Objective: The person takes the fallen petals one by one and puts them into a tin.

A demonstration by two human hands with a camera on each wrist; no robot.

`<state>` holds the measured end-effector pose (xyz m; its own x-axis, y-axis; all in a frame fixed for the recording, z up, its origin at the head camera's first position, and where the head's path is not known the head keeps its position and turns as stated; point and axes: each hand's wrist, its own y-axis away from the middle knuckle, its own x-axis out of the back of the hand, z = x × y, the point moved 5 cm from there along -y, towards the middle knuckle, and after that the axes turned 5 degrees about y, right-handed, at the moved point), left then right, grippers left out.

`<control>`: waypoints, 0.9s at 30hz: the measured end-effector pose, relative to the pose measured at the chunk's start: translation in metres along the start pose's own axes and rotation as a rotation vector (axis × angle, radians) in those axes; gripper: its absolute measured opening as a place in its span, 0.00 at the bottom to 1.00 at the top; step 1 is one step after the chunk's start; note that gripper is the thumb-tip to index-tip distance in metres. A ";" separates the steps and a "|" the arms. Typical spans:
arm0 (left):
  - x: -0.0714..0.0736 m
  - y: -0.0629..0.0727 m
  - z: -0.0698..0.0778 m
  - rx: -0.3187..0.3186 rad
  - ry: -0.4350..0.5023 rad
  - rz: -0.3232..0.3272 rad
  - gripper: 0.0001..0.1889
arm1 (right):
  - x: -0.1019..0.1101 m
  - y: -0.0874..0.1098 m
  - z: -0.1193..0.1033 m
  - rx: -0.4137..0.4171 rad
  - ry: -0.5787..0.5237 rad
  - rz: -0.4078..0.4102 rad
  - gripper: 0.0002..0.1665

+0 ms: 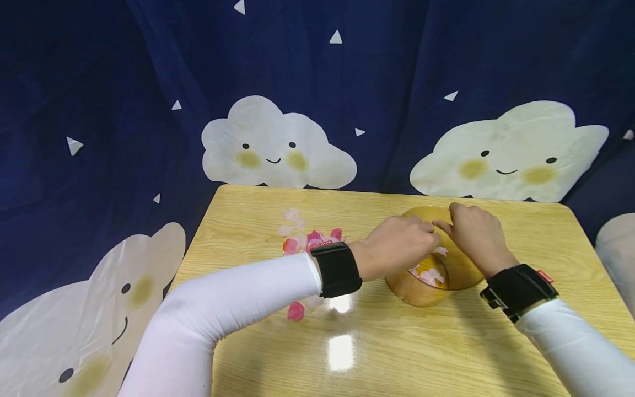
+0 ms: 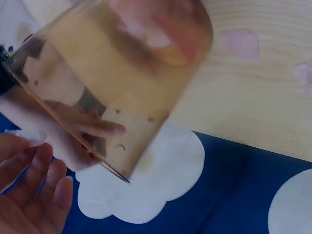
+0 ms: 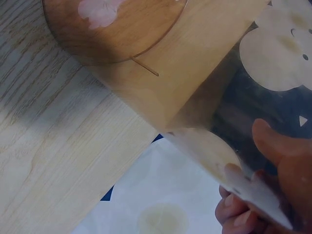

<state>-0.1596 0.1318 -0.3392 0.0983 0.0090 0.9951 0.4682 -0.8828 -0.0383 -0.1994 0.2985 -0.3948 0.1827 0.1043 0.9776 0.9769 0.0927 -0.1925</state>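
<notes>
A see-through amber cylinder stands on the table, with pale pink petals at its bottom. My right hand grips its wall at the far right of the rim, thumb inside and fingers outside in the right wrist view. Over the opening, my left hand covers part of the container in the head view. Between the thumb and fingertips of that hand is a small whitish petal, close beside the rim in the left wrist view. Several pink and white petals lie loose left of the cylinder, partly behind my left forearm.
The wood-grain table ends at a dark blue curtain printed with smiling clouds. My left forearm crosses over the scattered petals. Black bands sit on both wrists.
</notes>
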 end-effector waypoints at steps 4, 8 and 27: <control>-0.007 -0.003 0.010 -0.036 0.017 -0.057 0.12 | 0.001 0.000 0.000 0.007 0.004 0.015 0.27; -0.013 -0.003 0.015 -0.035 0.053 -0.063 0.11 | 0.001 0.000 0.000 0.013 0.010 0.016 0.27; -0.023 0.031 -0.101 0.362 0.283 0.257 0.11 | 0.001 0.000 0.001 0.013 0.017 0.009 0.27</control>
<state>-0.2362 0.0565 -0.3543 0.0325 -0.3576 0.9333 0.7384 -0.6208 -0.2635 -0.1989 0.2992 -0.3940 0.1937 0.0885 0.9771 0.9737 0.1045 -0.2025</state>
